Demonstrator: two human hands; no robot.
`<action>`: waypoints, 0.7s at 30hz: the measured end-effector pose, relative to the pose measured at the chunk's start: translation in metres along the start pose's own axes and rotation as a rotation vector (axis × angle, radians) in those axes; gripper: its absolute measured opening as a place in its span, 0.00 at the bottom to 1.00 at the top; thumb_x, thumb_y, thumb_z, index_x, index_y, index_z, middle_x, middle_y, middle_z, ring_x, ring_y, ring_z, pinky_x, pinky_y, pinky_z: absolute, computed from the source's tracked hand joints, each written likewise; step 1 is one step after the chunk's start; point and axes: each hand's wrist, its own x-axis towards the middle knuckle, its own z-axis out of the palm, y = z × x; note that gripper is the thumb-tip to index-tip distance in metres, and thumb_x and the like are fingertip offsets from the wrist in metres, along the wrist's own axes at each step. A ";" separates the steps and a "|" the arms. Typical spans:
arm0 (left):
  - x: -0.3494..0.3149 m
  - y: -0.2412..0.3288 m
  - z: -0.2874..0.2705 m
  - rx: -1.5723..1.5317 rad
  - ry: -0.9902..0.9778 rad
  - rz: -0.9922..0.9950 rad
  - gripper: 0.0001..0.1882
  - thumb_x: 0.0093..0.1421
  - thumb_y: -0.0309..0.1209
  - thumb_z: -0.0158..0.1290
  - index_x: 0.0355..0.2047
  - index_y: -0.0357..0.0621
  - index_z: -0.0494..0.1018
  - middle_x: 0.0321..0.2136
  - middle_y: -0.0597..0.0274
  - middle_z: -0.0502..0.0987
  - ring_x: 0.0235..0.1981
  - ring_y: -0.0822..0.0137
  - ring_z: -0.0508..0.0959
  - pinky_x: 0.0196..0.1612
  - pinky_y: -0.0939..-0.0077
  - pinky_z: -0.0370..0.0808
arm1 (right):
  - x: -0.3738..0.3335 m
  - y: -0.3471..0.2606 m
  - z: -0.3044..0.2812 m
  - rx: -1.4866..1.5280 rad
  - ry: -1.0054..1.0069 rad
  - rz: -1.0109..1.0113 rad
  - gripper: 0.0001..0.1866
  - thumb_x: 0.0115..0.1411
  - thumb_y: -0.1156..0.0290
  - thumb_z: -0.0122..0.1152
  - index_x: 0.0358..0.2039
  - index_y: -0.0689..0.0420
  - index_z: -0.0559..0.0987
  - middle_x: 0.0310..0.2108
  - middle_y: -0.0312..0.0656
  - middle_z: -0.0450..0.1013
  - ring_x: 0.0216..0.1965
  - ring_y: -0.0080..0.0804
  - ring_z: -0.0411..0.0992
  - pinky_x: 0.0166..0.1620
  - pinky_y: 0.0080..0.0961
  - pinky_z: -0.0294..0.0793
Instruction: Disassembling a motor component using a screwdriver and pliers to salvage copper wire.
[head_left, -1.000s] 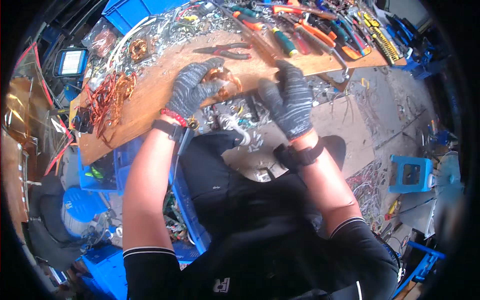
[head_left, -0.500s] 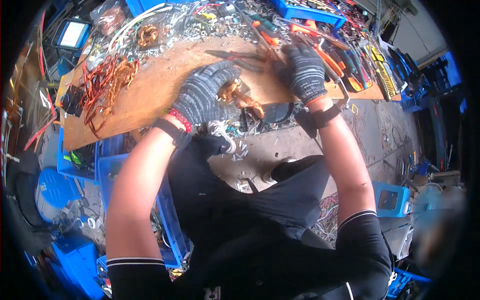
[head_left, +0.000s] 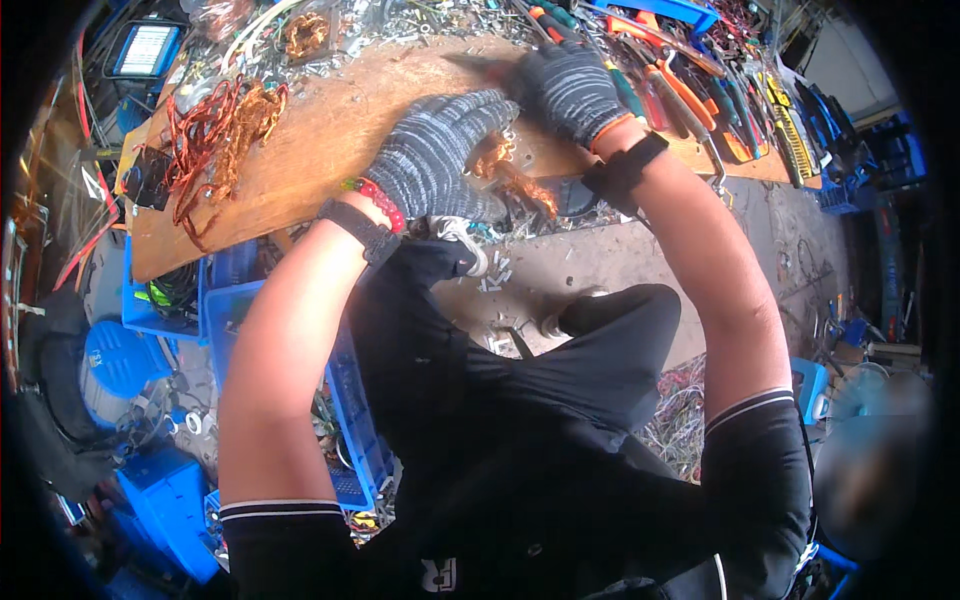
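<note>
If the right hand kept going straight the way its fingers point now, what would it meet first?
The right hand points up-left across the wooden board. Probably the dark pliers at its fingertips, which it may already touch; depth is unclear.

The left hand covers most of the copper wire piece, so its grip cannot be read. The right hand hides the dark tool beneath it. The tabletop runs past the upper edge.
</note>
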 end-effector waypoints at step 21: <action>0.000 -0.013 0.011 -0.274 0.144 -0.166 0.36 0.49 0.50 0.69 0.54 0.44 0.78 0.46 0.48 0.83 0.49 0.49 0.82 0.54 0.58 0.77 | -0.172 -0.085 -0.129 1.626 -0.222 0.602 0.17 0.64 0.72 0.66 0.52 0.63 0.79 0.39 0.41 0.78 0.40 0.28 0.77 0.46 0.28 0.76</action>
